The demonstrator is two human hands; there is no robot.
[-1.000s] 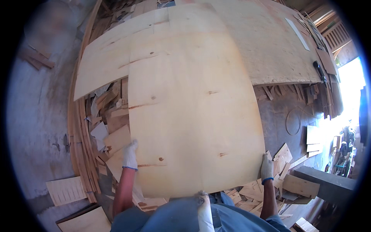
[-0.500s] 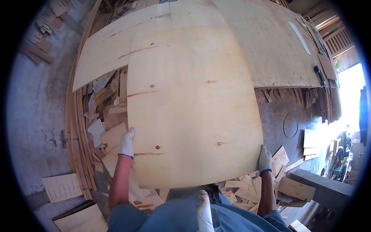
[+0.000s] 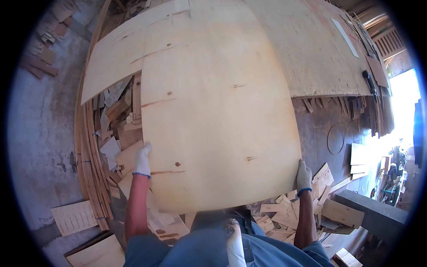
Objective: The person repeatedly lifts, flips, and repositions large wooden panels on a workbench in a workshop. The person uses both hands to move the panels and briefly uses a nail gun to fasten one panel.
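A large pale plywood sheet (image 3: pixel 218 129) with brown knots and streaks fills the middle, its near end reaching close to my body. Gripping its left edge is my left hand (image 3: pixel 143 161), in a white knit glove with a blue cuff. Across from it, my right hand (image 3: pixel 304 177), gloved the same way, holds the right edge near the front corner. Both hands are closed on the edges, and the fingers under the sheet are hidden. The far part of the sheet lies on a broad wooden work surface (image 3: pixel 324 66).
Another pale panel (image 3: pixel 111 62) adjoins on the left. Wood offcuts (image 3: pixel 284 218) litter the floor. Long thin strips (image 3: pixel 91 164) run along the left. A black-handled tool (image 3: pixel 368 82) and a white strip (image 3: pixel 344 38) lie on the right surface. A grey beam (image 3: pixel 371 209) stands at lower right.
The plywood sheet has shifted slightly away from me and a little left, with both hands still on its edges. The view has also tilted a little.
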